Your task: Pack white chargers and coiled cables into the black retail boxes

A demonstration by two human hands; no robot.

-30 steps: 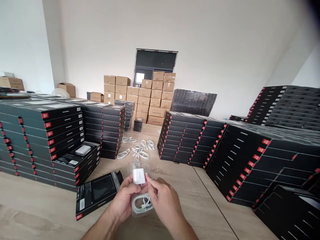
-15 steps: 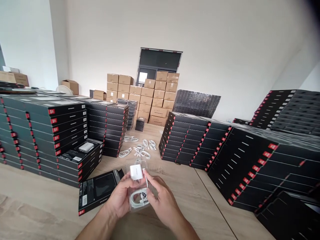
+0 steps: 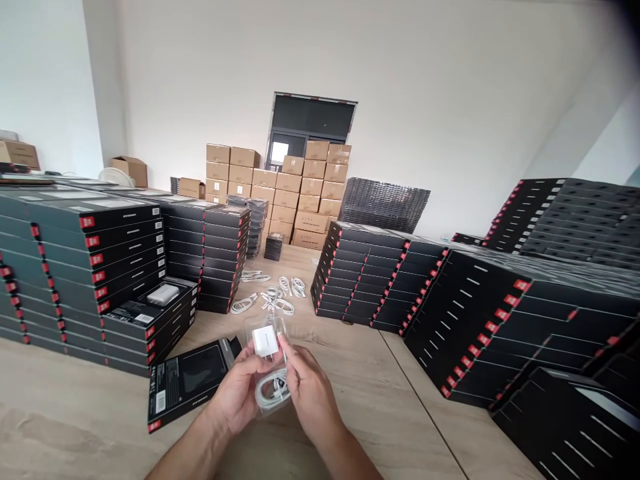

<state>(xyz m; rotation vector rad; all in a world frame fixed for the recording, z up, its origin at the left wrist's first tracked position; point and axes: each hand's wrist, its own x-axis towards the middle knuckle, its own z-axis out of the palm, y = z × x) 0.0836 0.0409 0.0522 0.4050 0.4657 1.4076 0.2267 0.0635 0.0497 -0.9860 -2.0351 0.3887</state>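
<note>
A clear plastic tray [image 3: 283,324] is held over the table by my left hand [image 3: 237,390], whose fingers wrap its left side. In its upper part sits a white charger plug [image 3: 265,341], with the left thumb beside it. A white charging cable [image 3: 270,395] lies coiled in the lower part. My right hand [image 3: 311,390] is closed at the tray's right side, its fingertips pinching the cable near its connector beside the plug. To the left of my hands an open flat black box [image 3: 193,375] lies on the table, its end flap raised.
Several coiled white cables [image 3: 284,305] lie beyond the tray. Stacks of black boxes stand at left [image 3: 125,260] and right [image 3: 465,320]. A second white charger [image 3: 163,294] rests on a lower left stack. Brown cartons [image 3: 285,199] and stacked plastic trays [image 3: 385,205] stand farther back.
The view has turned slightly right, so the surroundings sit farther left. Both hands still hold the tray and cable; the right fingertips stay close to the connector beside the plug.
</note>
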